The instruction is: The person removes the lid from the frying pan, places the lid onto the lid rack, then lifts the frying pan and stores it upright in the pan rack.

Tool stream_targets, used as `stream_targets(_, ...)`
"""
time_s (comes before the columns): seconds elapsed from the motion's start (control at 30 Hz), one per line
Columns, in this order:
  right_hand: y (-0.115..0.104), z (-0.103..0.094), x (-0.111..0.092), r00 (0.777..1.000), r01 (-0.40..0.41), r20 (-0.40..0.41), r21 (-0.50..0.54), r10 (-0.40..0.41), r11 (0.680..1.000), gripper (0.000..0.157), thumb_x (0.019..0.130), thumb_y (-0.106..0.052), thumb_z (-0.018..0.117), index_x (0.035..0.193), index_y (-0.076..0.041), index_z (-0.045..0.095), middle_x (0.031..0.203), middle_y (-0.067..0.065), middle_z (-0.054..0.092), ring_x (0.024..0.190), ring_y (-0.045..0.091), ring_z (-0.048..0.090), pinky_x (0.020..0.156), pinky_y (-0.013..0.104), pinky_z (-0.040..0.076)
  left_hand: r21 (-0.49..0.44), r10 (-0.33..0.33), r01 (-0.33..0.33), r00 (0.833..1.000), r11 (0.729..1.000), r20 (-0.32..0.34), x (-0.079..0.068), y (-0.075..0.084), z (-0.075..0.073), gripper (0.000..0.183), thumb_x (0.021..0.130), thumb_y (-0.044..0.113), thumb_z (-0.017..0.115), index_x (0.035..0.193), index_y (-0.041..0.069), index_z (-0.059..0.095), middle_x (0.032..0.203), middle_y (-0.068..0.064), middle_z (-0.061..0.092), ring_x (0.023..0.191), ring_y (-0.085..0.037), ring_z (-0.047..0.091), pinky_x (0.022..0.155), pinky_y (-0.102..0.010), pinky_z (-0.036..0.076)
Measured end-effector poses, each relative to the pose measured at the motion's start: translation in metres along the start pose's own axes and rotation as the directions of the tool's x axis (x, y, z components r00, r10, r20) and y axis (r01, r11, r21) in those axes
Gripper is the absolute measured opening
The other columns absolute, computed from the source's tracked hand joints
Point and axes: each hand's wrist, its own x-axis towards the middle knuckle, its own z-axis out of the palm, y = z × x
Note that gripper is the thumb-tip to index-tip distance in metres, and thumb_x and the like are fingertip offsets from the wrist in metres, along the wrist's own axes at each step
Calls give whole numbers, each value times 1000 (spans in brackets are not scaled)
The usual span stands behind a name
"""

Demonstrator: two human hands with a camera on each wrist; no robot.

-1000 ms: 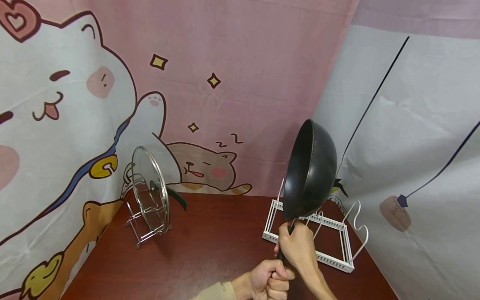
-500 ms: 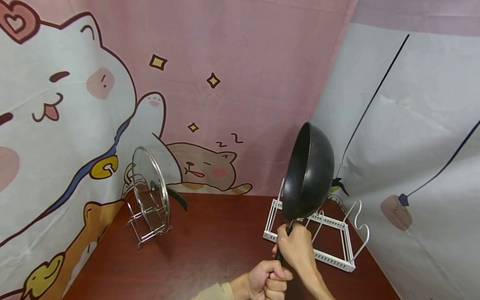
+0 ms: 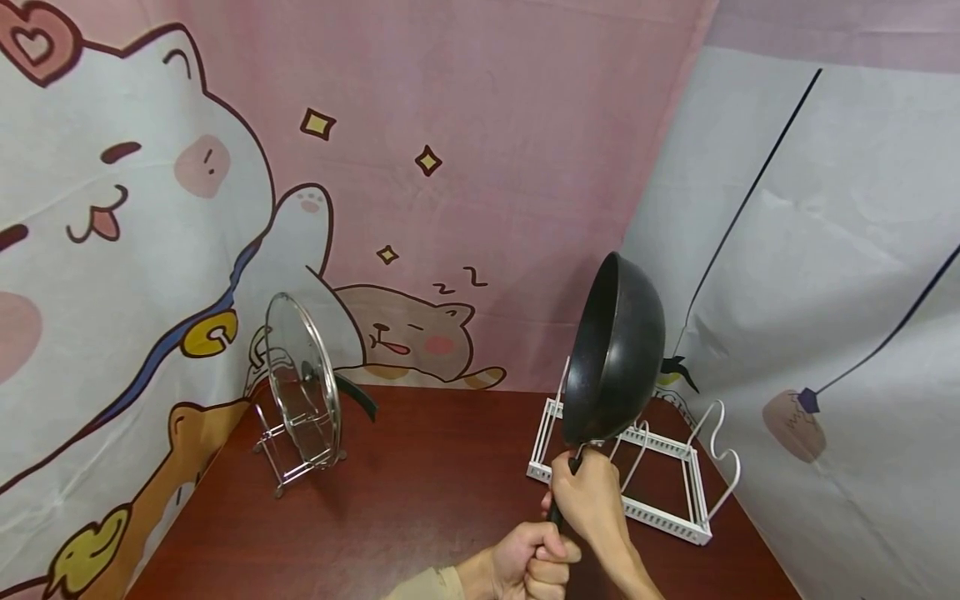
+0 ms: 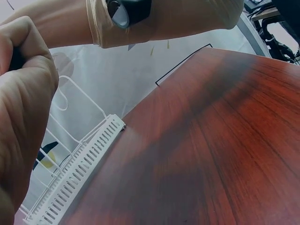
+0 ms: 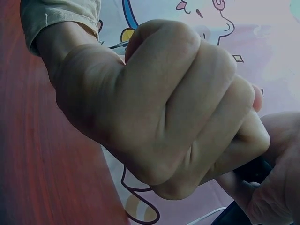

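Note:
A black wok (image 3: 622, 358) is held up on its side over the white rack (image 3: 667, 521), its opening facing left. My right hand (image 3: 592, 496) grips the upper part of its black handle (image 3: 556, 512), close to the pan. Lower down, my left hand (image 3: 534, 560) curls round the same handle. In the left wrist view the left hand (image 4: 26, 98) is at the left edge, with the rack's slotted rail (image 4: 79, 168) beyond it. The right wrist view is mostly filled by the left hand's fingers (image 5: 187, 103), while part of the right hand (image 5: 281, 173) shows at lower right.
A glass lid (image 3: 327, 392) with a metal rim stands upright in a small chrome rack (image 3: 288, 479) at the left of the brown table (image 3: 420, 492). Cartoon-printed cloth (image 3: 525, 167) hangs behind and along both sides. White wire dividers (image 3: 723, 454) rise from the right rack.
Both hands and the wok have shifted slightly down and to the left. The grip on the handle, the lid and both racks look the same.

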Motion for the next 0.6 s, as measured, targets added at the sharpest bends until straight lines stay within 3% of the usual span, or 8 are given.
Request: stream_targets(0.6,8,9,1,1000,5,1,-11,-5,1000,27,97,-9,61,72,-15,68,49,-6,66,45,13,69,57,26,50,-25,-9,9,1000,1000,-9,-5,-4,-5,31,99,20,31,69,30,34,49,21,28,50,-11,1,46,-27,0)
